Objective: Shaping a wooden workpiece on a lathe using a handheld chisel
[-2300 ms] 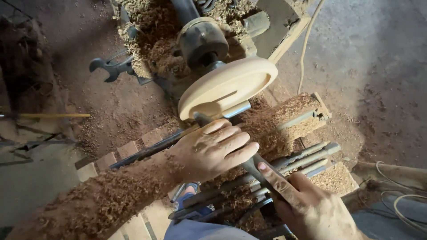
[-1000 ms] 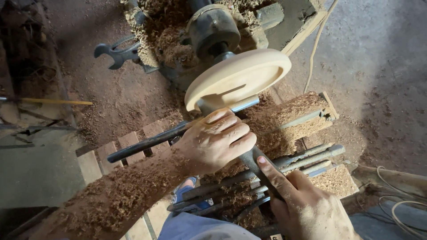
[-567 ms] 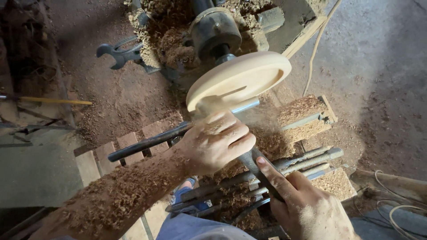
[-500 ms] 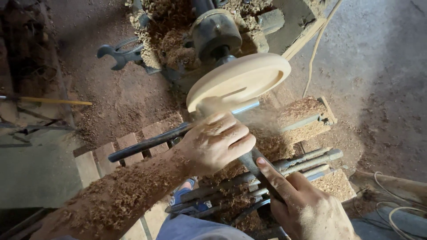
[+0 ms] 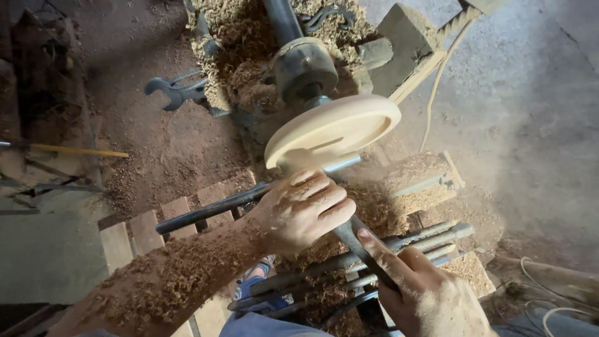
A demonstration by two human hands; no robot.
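Little change over the last couple of seconds: left hand (image 5: pixel 306 209) still clamped over the turning tool (image 5: pixel 349 234) at the metal rest bar (image 5: pixel 212 209), right hand (image 5: pixel 430 293) still wrapped round its handle. Tool tip stays under the pale wooden disc (image 5: pixel 334 128) on the lathe spindle (image 5: pixel 306 68); cut looks ongoing, arm coated in shavings.

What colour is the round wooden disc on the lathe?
Pale cream, bare wood disc, seen clearly in the head view.

1. The view has tilted: the pale round wooden disc (image 5: pixel 334 130) on the lathe now sits higher and further right in frame.
2. The dark open-ended spanner (image 5: pixel 176 92) likewise shows higher up.
3. The left hand (image 5: pixel 304 209) has crept up, fingers now just under the disc's rim.
4. The right hand (image 5: pixel 424 293) shows more fully, forefinger stretched along the dark metal tool shaft (image 5: pixel 362 249).
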